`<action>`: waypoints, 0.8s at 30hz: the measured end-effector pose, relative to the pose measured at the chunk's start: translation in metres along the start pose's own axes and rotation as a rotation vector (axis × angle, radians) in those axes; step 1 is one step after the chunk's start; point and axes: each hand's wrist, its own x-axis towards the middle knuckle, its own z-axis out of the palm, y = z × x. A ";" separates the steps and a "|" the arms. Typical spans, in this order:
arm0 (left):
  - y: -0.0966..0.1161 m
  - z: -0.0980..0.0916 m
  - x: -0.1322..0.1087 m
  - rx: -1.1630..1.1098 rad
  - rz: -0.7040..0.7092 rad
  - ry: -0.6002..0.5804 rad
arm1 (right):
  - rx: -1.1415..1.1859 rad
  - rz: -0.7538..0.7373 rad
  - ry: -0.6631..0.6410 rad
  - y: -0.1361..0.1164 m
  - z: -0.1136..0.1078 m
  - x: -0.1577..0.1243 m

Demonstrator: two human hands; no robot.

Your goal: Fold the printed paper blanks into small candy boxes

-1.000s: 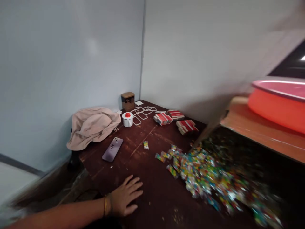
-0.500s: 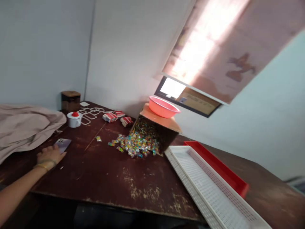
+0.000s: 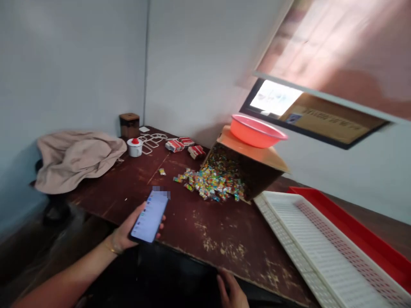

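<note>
My left hand (image 3: 128, 229) is wrapped round a smartphone (image 3: 150, 217), its lit screen turned up towards me, above the table's front edge. A bracelet circles that wrist. At the bottom of the view my right hand (image 3: 233, 291) is beside the table edge with its fingers stretched out and nothing visible in them; part of it is cut off by the frame. Beyond the phone, a heap of wrapped candies (image 3: 212, 182) spills out of a tipped cardboard box (image 3: 261, 175). One single candy (image 3: 162, 171) lies apart to the left of the heap.
A pink basin (image 3: 257, 132) sits on the box. White perforated trays (image 3: 324, 239) and a red tray (image 3: 349, 226) lie on the right. Further back are red-and-white packs (image 3: 175, 146), white loops (image 3: 147, 147), a lidded white cup (image 3: 135, 149), a brown canister (image 3: 129, 125) and beige cloth (image 3: 77, 160).
My left hand has picked the phone up off the table and brought it nearer, screen up. My right hand has come into view at the bottom. The camera has turned left.
</note>
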 end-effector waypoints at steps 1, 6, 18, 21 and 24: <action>-0.013 0.007 0.000 -0.052 -0.005 -0.070 | 0.003 -0.011 -0.043 -0.001 0.005 0.006; -0.043 0.025 -0.012 -0.108 -0.011 -0.184 | 0.027 -0.076 -0.189 -0.035 0.032 0.016; -0.046 0.030 -0.021 -0.026 -0.119 -0.256 | 0.044 -0.154 -0.366 -0.058 0.057 0.015; -0.047 0.029 -0.020 -0.029 -0.152 -0.252 | 0.034 -0.129 -0.402 -0.059 0.059 0.012; -0.046 0.033 -0.019 -0.037 -0.182 -0.245 | 0.040 -0.118 -0.422 -0.059 0.062 0.010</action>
